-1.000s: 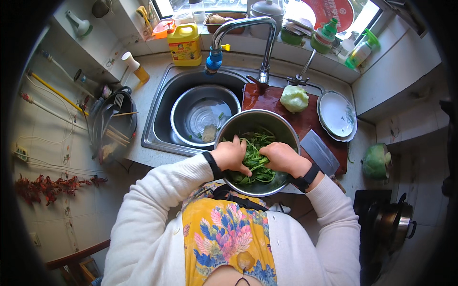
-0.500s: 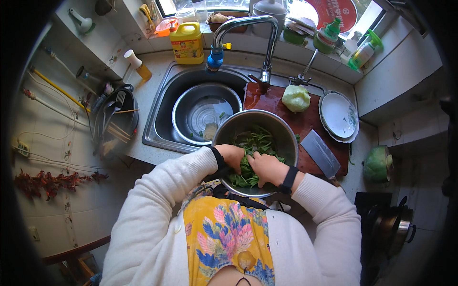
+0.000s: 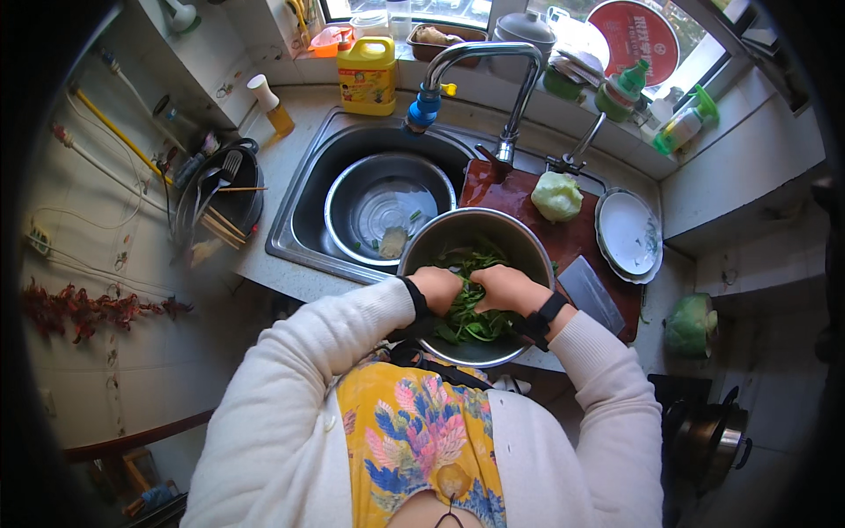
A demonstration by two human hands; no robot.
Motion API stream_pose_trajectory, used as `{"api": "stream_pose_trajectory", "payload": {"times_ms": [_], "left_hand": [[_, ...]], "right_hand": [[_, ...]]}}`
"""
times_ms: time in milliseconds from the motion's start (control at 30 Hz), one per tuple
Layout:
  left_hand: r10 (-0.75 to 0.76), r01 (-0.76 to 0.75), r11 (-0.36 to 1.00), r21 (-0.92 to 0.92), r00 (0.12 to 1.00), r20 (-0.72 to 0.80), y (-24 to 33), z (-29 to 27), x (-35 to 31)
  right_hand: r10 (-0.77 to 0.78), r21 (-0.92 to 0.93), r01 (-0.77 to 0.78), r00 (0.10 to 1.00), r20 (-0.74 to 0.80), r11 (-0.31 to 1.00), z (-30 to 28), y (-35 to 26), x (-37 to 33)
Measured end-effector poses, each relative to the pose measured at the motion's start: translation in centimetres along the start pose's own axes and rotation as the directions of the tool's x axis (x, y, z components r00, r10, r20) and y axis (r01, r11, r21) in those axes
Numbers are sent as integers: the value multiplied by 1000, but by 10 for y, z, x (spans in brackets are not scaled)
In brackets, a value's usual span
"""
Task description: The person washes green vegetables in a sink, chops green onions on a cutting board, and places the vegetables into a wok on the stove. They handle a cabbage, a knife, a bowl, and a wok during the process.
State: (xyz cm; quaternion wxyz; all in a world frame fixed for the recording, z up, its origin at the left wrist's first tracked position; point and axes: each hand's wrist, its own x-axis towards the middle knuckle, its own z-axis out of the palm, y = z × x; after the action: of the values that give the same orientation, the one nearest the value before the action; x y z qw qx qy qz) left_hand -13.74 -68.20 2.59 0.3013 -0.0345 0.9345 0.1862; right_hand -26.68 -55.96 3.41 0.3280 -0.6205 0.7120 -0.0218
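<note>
Both hands are inside a large stainless steel bowl (image 3: 535, 242) that holds leafy greens (image 3: 480, 324). My left hand (image 3: 437, 289) is curled into the greens at the bowl's left side, its fingertips mostly hidden among the leaves. Close beside it, my right hand (image 3: 510, 290) has its fingers bent round a bunch of stems, with the thumb toward me. The bowl sits at the counter's front edge, overlapping the cutting board (image 3: 493, 185) and the sink's right side. A cleaver (image 3: 591, 295) lies on the board, right of the bowl.
A steel basin (image 3: 348, 189) with some water and green scraps stands in the sink (image 3: 304, 167) under the faucet (image 3: 528, 97). A pale round vegetable (image 3: 556, 196) rests on the board; stacked plates (image 3: 629, 233) are at its right. A black pan (image 3: 251, 189) with utensils is at left.
My right hand has gone from lying spread over the greens to curling round them. My left hand has come in closer to it. The whole view has shifted slightly.
</note>
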Motion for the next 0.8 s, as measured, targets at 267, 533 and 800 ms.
{"api": "stream_pose_trajectory", "payload": {"times_ms": [267, 533, 800], "left_hand": [[107, -94, 827, -554, 994, -10, -19, -69, -22], [238, 150, 146, -978, 954, 182, -14, -76, -33], [182, -245, 542, -804, 968, -173, -3, -61, -18]], "right_hand": [[-269, -104, 248, 872, -409, 963, -38, -33, -42], [-230, -131, 194, 688, -689, 972, -14, -37, -25], [-262, -425, -88, 671, -694, 901, -13, -30, -15]]}}
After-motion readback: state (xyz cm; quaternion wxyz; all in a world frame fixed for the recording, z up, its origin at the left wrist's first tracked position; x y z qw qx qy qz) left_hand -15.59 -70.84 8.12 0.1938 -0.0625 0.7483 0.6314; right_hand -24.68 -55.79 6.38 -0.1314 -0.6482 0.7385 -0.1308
